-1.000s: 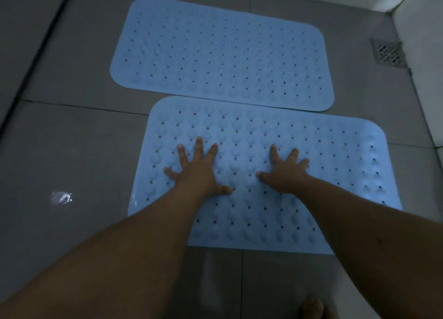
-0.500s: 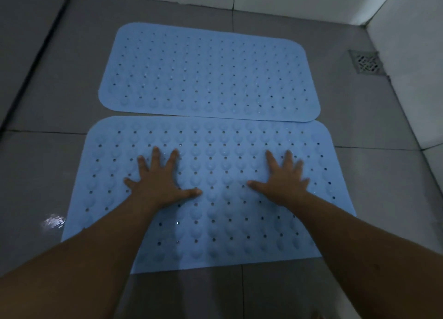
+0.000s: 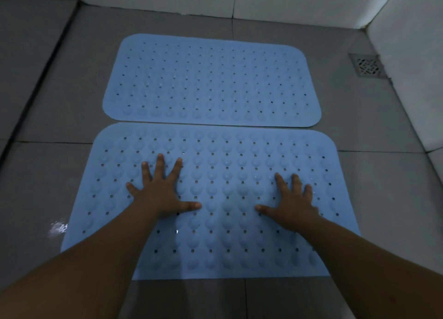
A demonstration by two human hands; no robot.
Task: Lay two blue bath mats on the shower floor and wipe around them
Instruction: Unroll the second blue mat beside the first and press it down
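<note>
Your left hand point(image 3: 159, 196) and right hand point(image 3: 293, 207) lie flat on near mat point(image 3: 215, 198), fingers spread, gripping nothing. Far mat point(image 3: 211, 78) flat on shower floor point(image 3: 48, 174) just beyond, long edges almost touching. Drain grate point(image 3: 366, 65) at right wall. Wet patch point(image 3: 57, 227) beside near mat's left edge.

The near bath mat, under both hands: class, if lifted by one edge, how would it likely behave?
The near mat is thin, lying flat, so it probably droops floppily. Its bumps resemble suction cups, so it may cling to the floor. The wet patch suggests slipperiness.
</note>
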